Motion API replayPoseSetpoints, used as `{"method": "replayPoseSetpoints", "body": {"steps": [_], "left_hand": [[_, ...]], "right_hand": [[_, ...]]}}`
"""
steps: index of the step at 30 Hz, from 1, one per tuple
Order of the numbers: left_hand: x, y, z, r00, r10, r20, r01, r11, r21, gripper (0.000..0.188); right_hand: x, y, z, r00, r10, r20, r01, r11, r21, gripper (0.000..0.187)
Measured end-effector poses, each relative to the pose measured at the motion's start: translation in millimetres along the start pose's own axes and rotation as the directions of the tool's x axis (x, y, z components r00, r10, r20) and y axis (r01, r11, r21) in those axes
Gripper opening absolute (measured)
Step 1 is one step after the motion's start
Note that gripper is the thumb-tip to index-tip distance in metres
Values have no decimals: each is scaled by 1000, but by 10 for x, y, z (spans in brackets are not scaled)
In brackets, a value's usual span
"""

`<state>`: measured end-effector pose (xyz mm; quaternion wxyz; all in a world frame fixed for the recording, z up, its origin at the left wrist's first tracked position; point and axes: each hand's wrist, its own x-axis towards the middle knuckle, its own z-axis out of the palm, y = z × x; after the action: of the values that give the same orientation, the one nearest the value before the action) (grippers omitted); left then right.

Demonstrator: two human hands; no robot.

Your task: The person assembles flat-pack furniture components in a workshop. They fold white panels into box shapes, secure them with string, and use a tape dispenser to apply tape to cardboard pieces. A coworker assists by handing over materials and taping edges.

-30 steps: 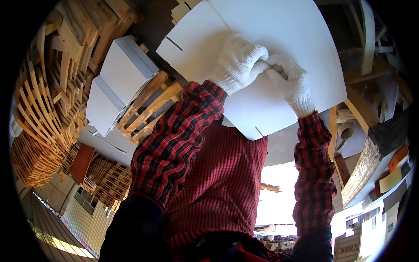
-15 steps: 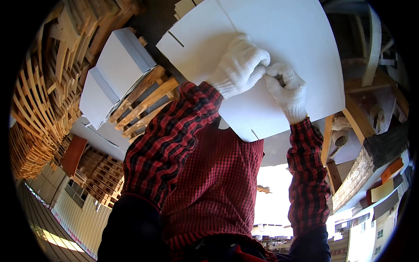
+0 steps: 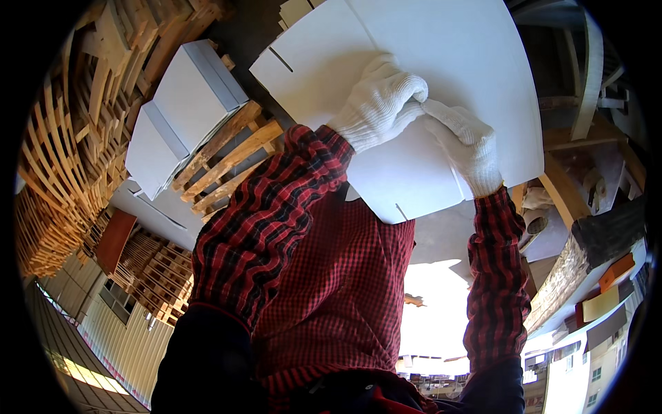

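A large white cardboard sheet [image 3: 441, 48] with creases and short slots at its edges lies in front of me. Above it, both my hands wear white knit gloves. My left hand [image 3: 383, 103] is closed, its fingers curled and pinched at the tips. Meeting it at those fingertips is my right hand [image 3: 465, 141], with fingers pressed together and pointing left. Whatever is between the fingers, if anything, is hidden or too small to name. The sheet's near corner reaches close to my red checked apron [image 3: 338, 276].
Left of the sheet, folded white cardboard [image 3: 183, 103] rests on a wooden pallet [image 3: 238, 152]. Stacked pallets and planks [image 3: 62, 165] fill the far left. On the right stand a wooden frame [image 3: 565, 193] and a rough log-like beam [image 3: 562, 276].
My right hand has shifted slightly right and its fingers have straightened from a curled pinch toward the left fingertips. My left hand stays nearly in place.
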<state>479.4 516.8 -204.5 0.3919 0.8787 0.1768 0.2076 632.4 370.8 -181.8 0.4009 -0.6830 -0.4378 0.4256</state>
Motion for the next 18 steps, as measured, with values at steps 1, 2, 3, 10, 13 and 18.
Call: {"method": "replayPoseSetpoints", "body": {"steps": [1, 2, 3, 10, 13, 18], "left_hand": [[7, 12, -6, 1000, -11, 3, 11, 1000, 4, 29], [10, 29, -11, 1000, -21, 5, 21, 1000, 8, 29], [17, 41, -16, 999, -32, 8, 32, 999, 12, 29], [47, 41, -22, 1000, -18, -13, 18, 1000, 17, 28], [51, 14, -35, 1000, -15, 5, 15, 1000, -14, 26], [29, -21, -61, 991, -82, 102, 84, 996, -18, 29]], "right_hand": [[-1, -5, 4, 1000, 17, -2, -17, 1000, 18, 29], [6, 11, 13, 999, -30, -30, 30, 1000, 2, 27], [19, 42, 30, 995, -77, -58, 77, 997, -14, 26], [102, 103, 151, 974, -193, -116, 152, 944, -293, 13], [178, 65, 63, 980, -198, 16, 190, 909, -372, 9], [-155, -159, -175, 881, 69, 467, 124, 921, -370, 9]]}}
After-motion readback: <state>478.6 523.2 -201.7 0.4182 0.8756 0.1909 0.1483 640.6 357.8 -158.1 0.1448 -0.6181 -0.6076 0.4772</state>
